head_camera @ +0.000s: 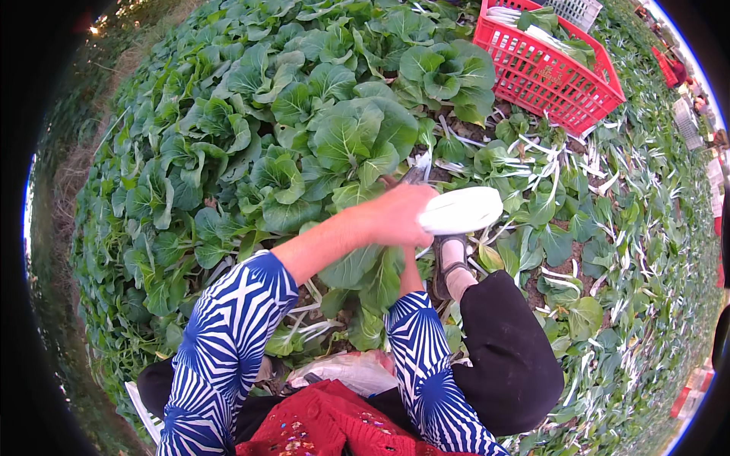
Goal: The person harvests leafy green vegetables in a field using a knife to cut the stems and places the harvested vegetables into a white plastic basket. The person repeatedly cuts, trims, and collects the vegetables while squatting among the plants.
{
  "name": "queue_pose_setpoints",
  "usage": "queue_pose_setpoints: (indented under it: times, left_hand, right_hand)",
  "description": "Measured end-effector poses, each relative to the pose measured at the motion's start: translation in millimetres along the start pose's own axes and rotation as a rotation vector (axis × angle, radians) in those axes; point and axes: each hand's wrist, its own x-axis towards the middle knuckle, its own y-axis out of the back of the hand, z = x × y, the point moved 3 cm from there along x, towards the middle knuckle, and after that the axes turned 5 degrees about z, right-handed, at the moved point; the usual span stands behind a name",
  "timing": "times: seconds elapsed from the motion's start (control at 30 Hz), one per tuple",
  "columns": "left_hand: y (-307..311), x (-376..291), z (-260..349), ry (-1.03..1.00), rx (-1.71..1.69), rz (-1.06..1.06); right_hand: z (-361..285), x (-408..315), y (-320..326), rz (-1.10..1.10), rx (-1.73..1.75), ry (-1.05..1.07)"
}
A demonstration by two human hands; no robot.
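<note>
My left hand (402, 214) grips a head of bok choy, its thick white stalk end (463, 210) pointing right and green leaves (362, 271) hanging below the forearm. My right hand, its wrist (410, 276) rising from below, is mostly hidden behind the left hand and the leaves, so its grip does not show. A dark, blade-like tool (415, 172) with a bright tip sticks out just above the hands; which hand holds it cannot be told. Growing bok choy plants (342, 142) stand in front and to the left.
A red plastic crate (550, 77) with harvested bok choy stands at upper right, a white crate (576, 11) behind it. Cut leaves and stalks (547, 171) litter the soil at right. My shod foot (450, 262) is beside the hands; a pale plastic bag (348, 373) lies below.
</note>
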Motion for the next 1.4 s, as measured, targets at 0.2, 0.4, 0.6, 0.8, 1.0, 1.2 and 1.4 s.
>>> queue_pose_setpoints:
  times: [0.2,0.4,0.6,0.8,1.0,1.2,1.4]
  left_hand:
    - [17.7,23.4,-128.4,0.105,0.775,-0.212]
    - [50.0,-83.7,-202.2,0.166,0.874,-0.142]
    - [15.4,-130.5,-221.3,0.206,0.829,-0.081]
    - [22.4,-116.3,-242.6,0.298,0.774,-0.039]
    - [19.6,-108.7,-256.7,0.371,0.835,-0.092]
    - [21.1,-108.3,-263.2,0.371,0.823,-0.086]
    - [16.3,-113.7,-276.3,0.362,0.782,-0.036]
  right_hand:
    - [32.4,15.6,53.7,-0.002,-0.758,0.039]
    - [52.6,-14.2,60.8,0.029,-0.787,-0.433]
    - [21.4,0.7,20.7,-0.15,-1.5,0.195]
    - [39.7,21.9,4.5,-0.439,-1.877,0.056]
    - [61.7,32.9,12.3,-0.48,-1.929,0.128]
    - [72.4,33.7,11.1,-0.469,-1.962,0.211]
    - [81.3,32.4,7.6,-0.461,-1.994,0.191]
